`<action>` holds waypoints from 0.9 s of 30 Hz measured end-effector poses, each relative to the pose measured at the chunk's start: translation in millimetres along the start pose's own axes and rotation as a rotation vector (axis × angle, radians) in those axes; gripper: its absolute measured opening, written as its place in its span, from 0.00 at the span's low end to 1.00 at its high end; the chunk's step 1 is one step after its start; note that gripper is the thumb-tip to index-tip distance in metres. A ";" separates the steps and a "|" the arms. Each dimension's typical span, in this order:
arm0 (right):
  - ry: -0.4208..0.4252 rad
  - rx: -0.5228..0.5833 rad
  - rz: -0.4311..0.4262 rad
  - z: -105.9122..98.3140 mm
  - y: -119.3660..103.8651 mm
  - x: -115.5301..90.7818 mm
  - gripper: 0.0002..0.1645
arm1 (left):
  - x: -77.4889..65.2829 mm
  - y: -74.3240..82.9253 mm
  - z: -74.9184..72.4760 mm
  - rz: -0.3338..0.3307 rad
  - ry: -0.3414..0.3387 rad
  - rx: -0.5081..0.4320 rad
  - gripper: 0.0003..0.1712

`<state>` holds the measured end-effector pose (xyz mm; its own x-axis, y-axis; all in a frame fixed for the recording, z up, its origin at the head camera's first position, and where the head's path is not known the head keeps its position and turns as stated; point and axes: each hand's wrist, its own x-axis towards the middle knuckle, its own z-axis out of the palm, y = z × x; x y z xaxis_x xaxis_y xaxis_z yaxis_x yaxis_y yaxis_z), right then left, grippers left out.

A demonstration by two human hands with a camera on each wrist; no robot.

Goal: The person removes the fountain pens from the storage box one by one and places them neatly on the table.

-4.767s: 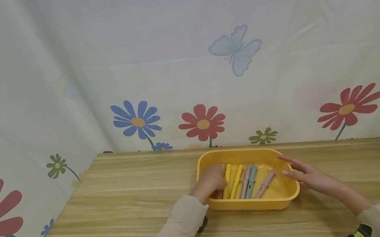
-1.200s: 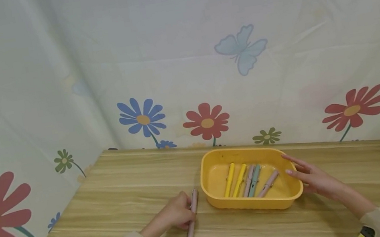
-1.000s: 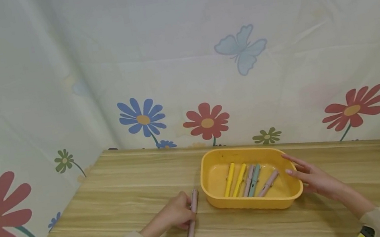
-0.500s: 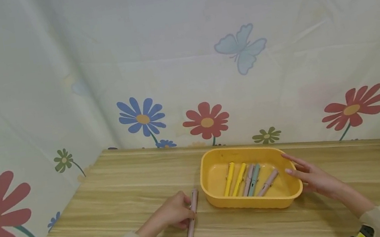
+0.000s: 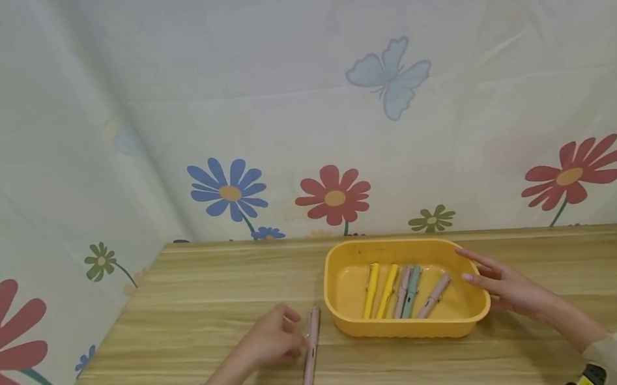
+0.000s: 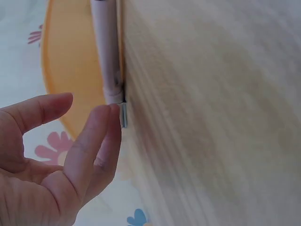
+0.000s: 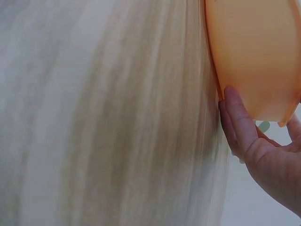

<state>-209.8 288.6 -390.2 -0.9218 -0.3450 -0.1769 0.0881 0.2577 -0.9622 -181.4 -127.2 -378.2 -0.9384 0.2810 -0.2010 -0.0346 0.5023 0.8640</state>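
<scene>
A capped lilac pen (image 5: 310,360) with a metal clip lies on the wooden table, left of the yellow plastic basket (image 5: 411,329). Just to its left is my left hand (image 5: 272,339), holding nothing. The left wrist view shows its thumb apart from its loosely bent fingers (image 6: 89,146), whose tips overlap the clip end of the pen (image 6: 109,52). At the basket's right end, my right hand (image 5: 514,292) holds the side, with fingertips over the rim; in the right wrist view other fingers (image 7: 240,117) rest against the outer wall.
Inside the basket lie two yellow pens, one of them a yellow pen (image 5: 371,290) at the left, then a lilac pen (image 5: 403,292), a grey-green pen (image 5: 412,292) and another lilac pen (image 5: 434,296). A flowered curtain (image 5: 275,125) hangs behind the table (image 5: 198,293).
My left hand has brought a lilac pen out of the basket, laid it on the table and now let go, drawing slightly left. My right hand has stayed at the basket.
</scene>
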 end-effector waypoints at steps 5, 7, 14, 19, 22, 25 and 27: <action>-0.002 0.001 -0.007 -0.2 -0.8 0.1 0.40 | -0.8 7.6 -5.3 0.055 0.059 0.027 0.21; -0.002 0.004 -0.007 -0.1 -0.8 0.2 0.40 | -0.3 11.2 -6.8 0.070 0.076 0.032 0.21; 0.006 0.006 -0.003 0.1 -1.2 0.1 0.40 | 0.7 24.5 -6.6 0.120 0.108 0.026 0.22; 0.009 0.001 0.001 0.3 -1.6 0.2 0.40 | 5.0 34.5 -1.9 0.204 0.107 -0.002 0.22; 0.005 0.001 0.001 0.2 -1.7 0.1 0.40 | 8.6 40.6 2.3 0.249 0.093 -0.030 0.23; 0.002 0.002 -0.003 0.1 -1.5 -0.1 0.40 | 12.4 46.4 7.2 0.285 0.083 -0.032 0.25; 0.003 0.004 -0.003 0.0 -1.3 0.0 0.40 | 14.5 50.5 10.3 0.314 0.077 -0.033 0.25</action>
<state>-209.8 288.3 -389.0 -0.9232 -0.3432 -0.1731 0.0865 0.2534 -0.9635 -193.2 -89.3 -342.2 -0.9282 0.3547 0.1120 0.2505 0.3735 0.8932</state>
